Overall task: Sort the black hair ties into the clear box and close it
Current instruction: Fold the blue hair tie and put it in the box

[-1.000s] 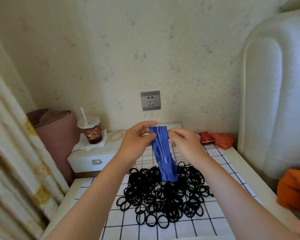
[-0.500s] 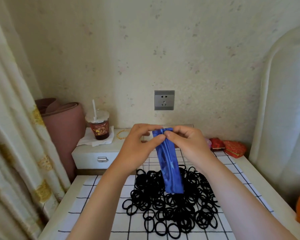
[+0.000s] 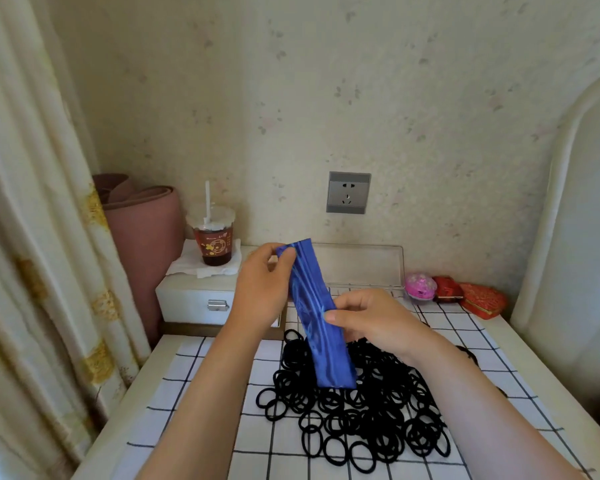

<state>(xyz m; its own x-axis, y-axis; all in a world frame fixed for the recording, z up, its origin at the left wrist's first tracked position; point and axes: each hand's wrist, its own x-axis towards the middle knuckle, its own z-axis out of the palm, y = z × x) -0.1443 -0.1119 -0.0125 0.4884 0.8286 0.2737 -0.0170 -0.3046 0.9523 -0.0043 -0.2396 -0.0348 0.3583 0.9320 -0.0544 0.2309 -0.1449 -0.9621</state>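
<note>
In the head view, a long blue patterned strip (image 3: 317, 315) is held tilted above a heap of black hair ties (image 3: 355, 407), which is spread on a white cloth with a black grid (image 3: 201, 403) covering the worktop (image 3: 118, 434). The strip's far upper end is pinched by the fingers of the left hand (image 3: 262, 289), and its middle is gripped at the right edge by the thumb and fingers of the right hand (image 3: 374, 318). The clear box (image 3: 364, 268) is seen at the far side of the worktop against the wall, just behind the hands, with its lid raised. To the left, a lidded drink cup with a straw (image 3: 212, 242) is set on a tissue atop a small white drawer unit (image 3: 187, 299). A pink ornament (image 3: 420, 286) and red boxes (image 3: 471, 296) are placed right of the clear box.
</note>
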